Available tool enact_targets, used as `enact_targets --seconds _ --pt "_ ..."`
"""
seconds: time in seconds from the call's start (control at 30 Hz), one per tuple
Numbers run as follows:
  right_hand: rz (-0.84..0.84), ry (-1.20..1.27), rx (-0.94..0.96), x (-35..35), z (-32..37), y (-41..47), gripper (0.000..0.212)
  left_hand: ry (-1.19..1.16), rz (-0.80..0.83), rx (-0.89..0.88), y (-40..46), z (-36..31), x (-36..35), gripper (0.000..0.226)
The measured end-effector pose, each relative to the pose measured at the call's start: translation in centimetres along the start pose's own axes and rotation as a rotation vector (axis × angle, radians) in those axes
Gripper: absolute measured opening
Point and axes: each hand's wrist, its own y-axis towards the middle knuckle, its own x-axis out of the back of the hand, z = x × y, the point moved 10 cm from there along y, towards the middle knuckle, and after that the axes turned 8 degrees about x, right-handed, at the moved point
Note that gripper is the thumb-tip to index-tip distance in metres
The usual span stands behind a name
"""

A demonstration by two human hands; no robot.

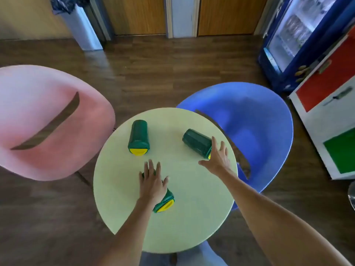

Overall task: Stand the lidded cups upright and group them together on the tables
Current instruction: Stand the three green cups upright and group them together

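Observation:
Three dark green cups with yellow lids lie on their sides on a round pale green table [201,208]. The far left cup [138,136] lies with its lid toward me, untouched. My left hand [152,184] rests flat on top of the near cup [165,202], fingers spread, hiding most of its body; only its lid end shows. My right hand [218,160] is spread wide at the lid end of the right cup [196,143], fingers touching it but not wrapped around it.
A pink chair [48,121] stands left of the table and a blue chair [255,131] right behind it. A drinks fridge [292,39] and a white cabinet [326,112] line the right side. A bin [80,25] stands by the far wall.

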Motion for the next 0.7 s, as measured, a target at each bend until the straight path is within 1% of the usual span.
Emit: enact_targets --seconds 0.03,0.13,0.2,0.27,0.33,0.5,0.57,0.7 --pt "0.010 0.006 -0.004 -0.2 -0.1 0.4 0.109 0.009 0.002 0.005 0.1 0.2 -0.3 0.066" --pt "0.001 0.038 -0.011 -1.0 -0.8 1.7 0.100 -0.014 -0.079 0.000 0.3 0.2 -0.2 0.067" --pt "-0.062 0.072 0.028 -1.2 -0.8 2.3 0.089 -0.040 -0.112 -0.009 0.5 -0.1 -0.2 0.067" --pt "-0.113 0.115 0.064 -1.0 -0.6 2.7 0.075 -0.047 -0.108 -0.016 0.9 -0.3 -0.3 0.059" --pt "-0.134 0.148 0.062 -1.2 -0.5 2.8 0.068 -0.064 -0.103 -0.030 1.4 -0.4 -0.1 0.058" --pt "-0.185 0.225 0.054 -1.8 0.6 1.7 0.067 -0.086 -0.118 -0.075 3.3 -0.5 1.0 0.056" --pt "-0.237 0.270 0.072 -1.4 1.7 1.1 0.068 -0.086 -0.143 -0.088 3.7 -0.3 1.2 0.054" --pt "-0.300 0.274 0.225 0.2 5.7 0.9 0.073 -0.093 -0.138 -0.095 3.8 -0.1 1.1 0.053"
